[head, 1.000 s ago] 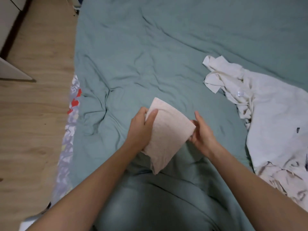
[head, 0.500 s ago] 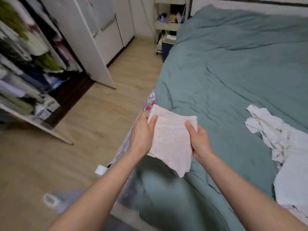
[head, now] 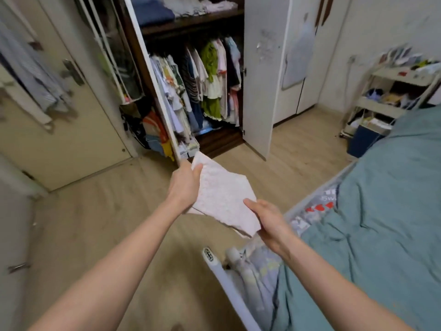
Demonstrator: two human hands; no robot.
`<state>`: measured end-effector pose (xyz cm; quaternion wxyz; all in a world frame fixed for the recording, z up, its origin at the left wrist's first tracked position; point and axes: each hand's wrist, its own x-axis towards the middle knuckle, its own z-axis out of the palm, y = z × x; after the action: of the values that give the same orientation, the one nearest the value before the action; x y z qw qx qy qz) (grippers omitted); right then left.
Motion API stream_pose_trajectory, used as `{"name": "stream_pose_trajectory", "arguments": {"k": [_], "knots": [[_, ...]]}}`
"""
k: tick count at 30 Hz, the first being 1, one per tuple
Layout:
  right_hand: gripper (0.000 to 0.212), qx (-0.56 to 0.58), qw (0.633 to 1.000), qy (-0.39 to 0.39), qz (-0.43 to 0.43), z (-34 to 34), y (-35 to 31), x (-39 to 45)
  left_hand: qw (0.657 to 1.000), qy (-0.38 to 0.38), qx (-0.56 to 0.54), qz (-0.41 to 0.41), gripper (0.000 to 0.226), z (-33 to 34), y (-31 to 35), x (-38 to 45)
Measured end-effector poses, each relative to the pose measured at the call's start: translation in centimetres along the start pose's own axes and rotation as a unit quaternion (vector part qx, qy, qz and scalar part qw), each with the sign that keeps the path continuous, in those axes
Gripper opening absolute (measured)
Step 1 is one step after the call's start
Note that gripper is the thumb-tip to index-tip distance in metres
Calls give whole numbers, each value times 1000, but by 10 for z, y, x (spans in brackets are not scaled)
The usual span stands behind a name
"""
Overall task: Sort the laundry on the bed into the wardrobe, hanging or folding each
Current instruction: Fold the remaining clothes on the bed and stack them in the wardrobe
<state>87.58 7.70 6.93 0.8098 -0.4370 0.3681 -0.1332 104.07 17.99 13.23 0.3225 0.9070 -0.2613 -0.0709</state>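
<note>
**Folded cloth held in both hands, facing the open wardrobe**

Left hand (head: pixel 185 185): arm extended toward 12 o'clock, thumb on top, pinching the cloth (head: pixel 224 199) at its 10 o'clock corner. Right hand (head: pixel 269 219): arm extended, thumb across the top, gripping the 4 o'clock edge. The cloth spans between both grips, above the floor (head: pixel 100 225). It is pale pink, textured and folded flat. Wardrobe (head: pixel 205 82) at 12 o'clock; bed (head: pixel 381 223) at 3 o'clock.

pink cloth (head: pixel 223 199) textured, matt; floor (head: pixel 119 211) wood-look; bed cover (head: pixel 386 211) soft cloth.
</note>
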Motion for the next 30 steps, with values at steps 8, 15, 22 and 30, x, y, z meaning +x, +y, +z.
{"name": "stream_pose_trajectory", "arguments": {"k": [8,15,22,30], "knots": [[47,87,988,-102,79,157,-50,129,998,20,-60,19,38,-81,-92,150],[31,57,998,2,8,245,-104,214,997,-23,-47,64,35,-121,-106,286],[16,-91,963,179,-182,220,-162,295,987,-107,-63,104,41,-61,-60,393],[16,-95,932,246,-249,171,-291,413,970,-76,-116,202,32,8,57,554]]}}
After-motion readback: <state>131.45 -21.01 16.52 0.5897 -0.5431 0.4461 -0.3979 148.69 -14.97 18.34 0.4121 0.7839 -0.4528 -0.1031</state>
